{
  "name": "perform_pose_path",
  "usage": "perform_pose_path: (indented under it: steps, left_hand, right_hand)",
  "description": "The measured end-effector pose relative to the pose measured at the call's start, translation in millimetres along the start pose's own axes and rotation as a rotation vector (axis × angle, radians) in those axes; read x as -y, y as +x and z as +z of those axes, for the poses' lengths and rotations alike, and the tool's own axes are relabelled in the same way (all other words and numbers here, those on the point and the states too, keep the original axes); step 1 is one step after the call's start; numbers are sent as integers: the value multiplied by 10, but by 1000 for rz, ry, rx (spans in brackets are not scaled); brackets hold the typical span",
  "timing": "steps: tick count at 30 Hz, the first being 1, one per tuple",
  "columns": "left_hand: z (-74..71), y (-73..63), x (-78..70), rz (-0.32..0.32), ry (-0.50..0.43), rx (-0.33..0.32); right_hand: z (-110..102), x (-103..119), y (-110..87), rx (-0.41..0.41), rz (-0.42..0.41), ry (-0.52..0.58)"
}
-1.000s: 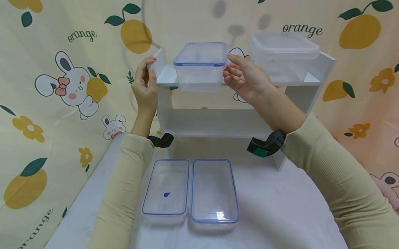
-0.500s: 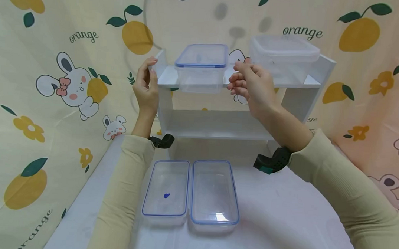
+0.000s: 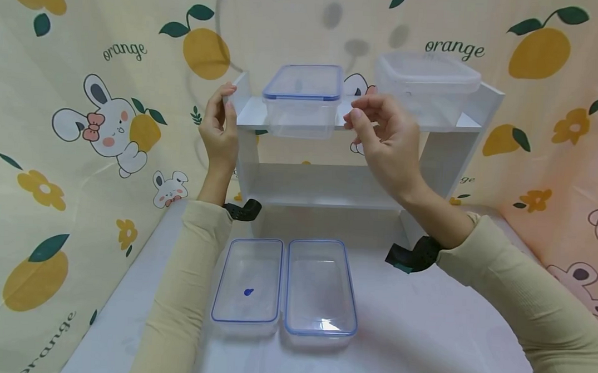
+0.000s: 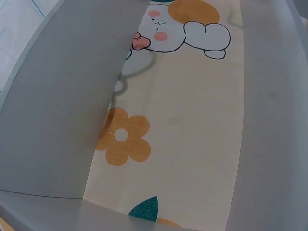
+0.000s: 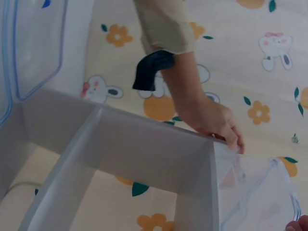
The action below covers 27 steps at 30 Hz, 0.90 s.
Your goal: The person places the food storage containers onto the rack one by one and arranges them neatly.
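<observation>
A clear food container with a blue-edged lid (image 3: 299, 114) stands on the left part of the white shelf unit's (image 3: 324, 187) top board. My left hand (image 3: 218, 133) grips the upper edge of the left side panel, thumb on one side and fingers on the other; the right wrist view also catches this hand (image 5: 207, 118). To the right of the blue-lidded container, apart from it, my right hand (image 3: 388, 143) is raised with loosely bent fingers and holds nothing. A larger container with a frosted lid (image 3: 428, 95) stands behind it, partly covered by this hand.
Two clear containers with blue-edged lids, a left one (image 3: 247, 273) and a right one (image 3: 320, 271), lie side by side on the white table (image 3: 412, 336) before the shelf. The left lid bears a small blue mark. A printed cloth (image 3: 103, 200) hangs behind and beside the table.
My right hand has let go of the blue-lidded container's right side, moved right and turned, its thumb now nearer the camera. My left hand has kept its place on the side panel.
</observation>
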State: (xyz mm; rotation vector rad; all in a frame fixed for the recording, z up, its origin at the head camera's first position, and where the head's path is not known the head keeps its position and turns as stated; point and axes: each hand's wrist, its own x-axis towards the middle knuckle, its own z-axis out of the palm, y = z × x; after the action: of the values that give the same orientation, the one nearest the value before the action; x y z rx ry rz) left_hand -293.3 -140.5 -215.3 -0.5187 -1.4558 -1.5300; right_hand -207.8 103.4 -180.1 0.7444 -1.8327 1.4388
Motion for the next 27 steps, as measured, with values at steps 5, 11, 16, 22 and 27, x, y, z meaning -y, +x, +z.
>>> perform_pose_path:
  steps: [5,11,16,22,27]
  left_hand:
    - [0,1,2,-6,11,3]
    - [1,-11,-25,-10,10,-5]
    - [2,-5,-12,-3,18,-7]
    - [11,-3,3,4,45,-14]
    - [18,-5,3,-1,56,-22]
  right_hand:
    - [20,-22,-51,9,-185,-200]
    - [59,-61,-101,33,-349,-296]
    - [96,-98,-130,22,-424,-363]
    - [133,-121,-155,76,-486,-423]
    - [178,-147,-162,94,-525,-464]
